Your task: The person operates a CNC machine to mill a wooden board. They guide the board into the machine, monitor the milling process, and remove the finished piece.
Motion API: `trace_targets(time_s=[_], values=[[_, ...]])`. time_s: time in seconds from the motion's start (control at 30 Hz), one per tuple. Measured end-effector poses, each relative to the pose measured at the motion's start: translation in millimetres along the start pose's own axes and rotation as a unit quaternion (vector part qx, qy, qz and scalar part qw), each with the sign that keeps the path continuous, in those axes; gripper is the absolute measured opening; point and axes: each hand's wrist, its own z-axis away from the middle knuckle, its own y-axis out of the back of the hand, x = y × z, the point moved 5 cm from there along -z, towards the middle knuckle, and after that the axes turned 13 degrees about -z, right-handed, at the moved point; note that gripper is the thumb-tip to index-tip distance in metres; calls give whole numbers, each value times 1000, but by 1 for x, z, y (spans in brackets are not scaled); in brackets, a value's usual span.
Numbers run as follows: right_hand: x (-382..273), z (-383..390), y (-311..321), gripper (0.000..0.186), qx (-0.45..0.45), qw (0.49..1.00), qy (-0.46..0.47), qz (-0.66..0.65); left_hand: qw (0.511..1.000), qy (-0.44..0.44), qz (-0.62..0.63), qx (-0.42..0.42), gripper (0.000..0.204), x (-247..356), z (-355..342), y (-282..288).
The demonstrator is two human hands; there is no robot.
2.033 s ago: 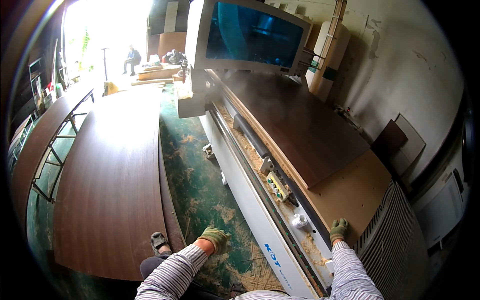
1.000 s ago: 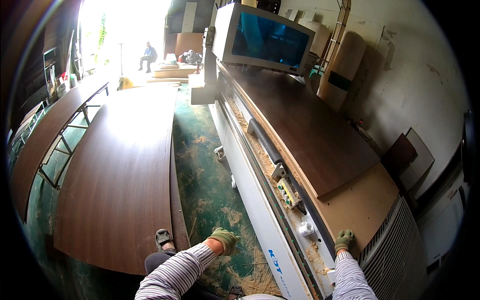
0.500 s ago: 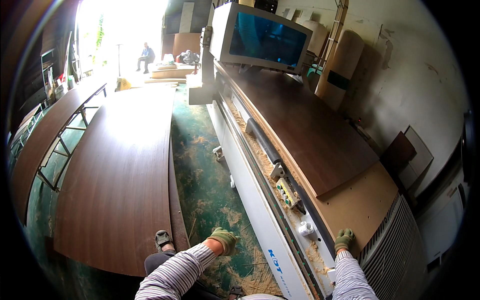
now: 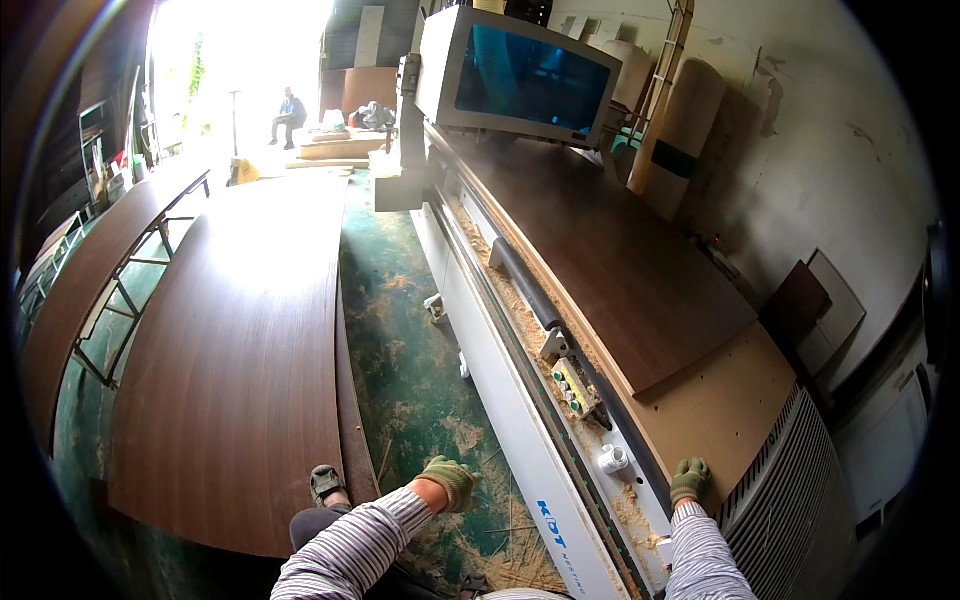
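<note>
My left hand (image 4: 452,484), in a green work glove, hangs over the floor between the stacked boards and the machine. Its fingers look loosely curled, with nothing visible in them. At the near edge of the machine bed, my right hand (image 4: 690,482), gloved likewise, rests on the bare tan base board (image 4: 720,415) with its fingers laid on the surface. Farther along that bed lies a dark brown wood-grain panel (image 4: 610,270), running back beneath the white machine head with a blue window (image 4: 535,80). A small button box (image 4: 574,388) sits on the machine's side rail.
Large brown boards (image 4: 240,380) lie stacked on the left, my foot (image 4: 326,484) at their near edge. Beyond them stands a long narrow bench (image 4: 110,270). Sawdust litters the green floor (image 4: 400,340) and the rail. A seated person (image 4: 289,115) is by the bright doorway.
The view has shifted very slightly. Both hands, the panel and the machine head show no clear movement.
</note>
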Motion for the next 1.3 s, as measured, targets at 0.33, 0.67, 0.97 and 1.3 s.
trace_targets(time_s=[0.33, 0.67, 0.97, 1.3], values=[[8, -1, -7, 38, 8, 1000, 6, -9, 1000, -7, -5, 14, 55, -3, -9, -1], [8, -1, -9, 37, 12, 1000, 11, -7, 1000, -8, 2, 2, 58, -2, -12, 2], [2, 0, -6, 34, 15, 1000, 6, -2, 1000, -25, -6, -3, 58, -1, -13, 0], [1, -2, -8, 35, 17, 1000, 12, 8, 1000, -17, -5, -17, 53, -1, -5, 8]])
